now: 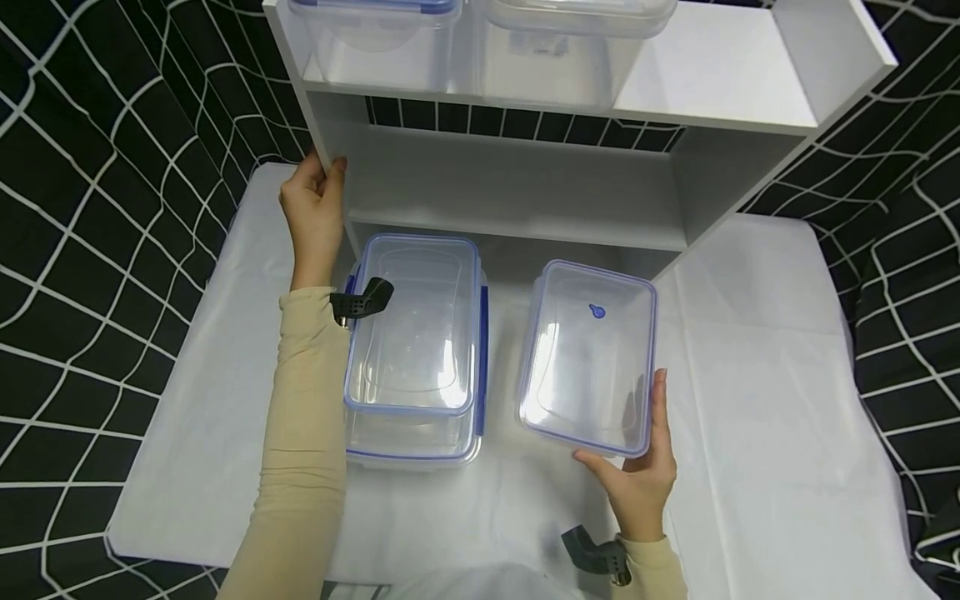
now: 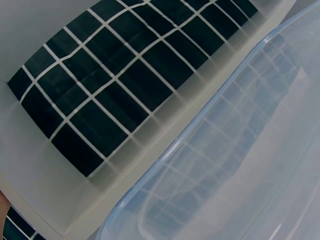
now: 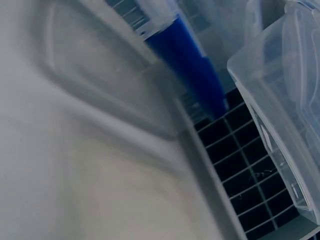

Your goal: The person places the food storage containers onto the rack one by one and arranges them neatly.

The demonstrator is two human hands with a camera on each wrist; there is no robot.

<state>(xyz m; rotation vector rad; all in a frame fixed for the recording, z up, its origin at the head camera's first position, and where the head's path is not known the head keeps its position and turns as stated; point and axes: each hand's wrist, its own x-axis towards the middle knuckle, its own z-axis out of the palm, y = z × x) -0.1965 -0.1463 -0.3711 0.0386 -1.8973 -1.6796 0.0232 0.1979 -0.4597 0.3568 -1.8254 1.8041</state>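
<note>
Fingers of my right hand (image 1: 637, 479) curl under the near edge of a clear box (image 1: 587, 357) with a blue-rimmed lid, thumb on the left side of that edge and a fingertip up along its right side, so I am gripping it from below. The box hangs tilted above the white tabletop (image 1: 765, 400), in front of the shelf unit's bottom opening and just right of the stack. That stack (image 1: 416, 350) stands on the tabletop to my left: a smaller clear lidded box set on a larger one with blue side clips, its far end reaching the mouth of the bottom opening. My left forearm in its cream sleeve (image 1: 303, 433) runs along the stack's left side, touching it near the wrist strap. Farther on, my left hand (image 1: 313, 212) holds the front edge of the white shelf unit (image 1: 517, 179) at its left wall, thumb lying against the panel's inner side and fingers round the outer. Up on the top shelf sit two more clear boxes (image 1: 382, 37), side by side at the left. Behind and around everything hangs black cloth (image 1: 97, 208) crossed with white lines, which also shows through the unit's open back.
</note>
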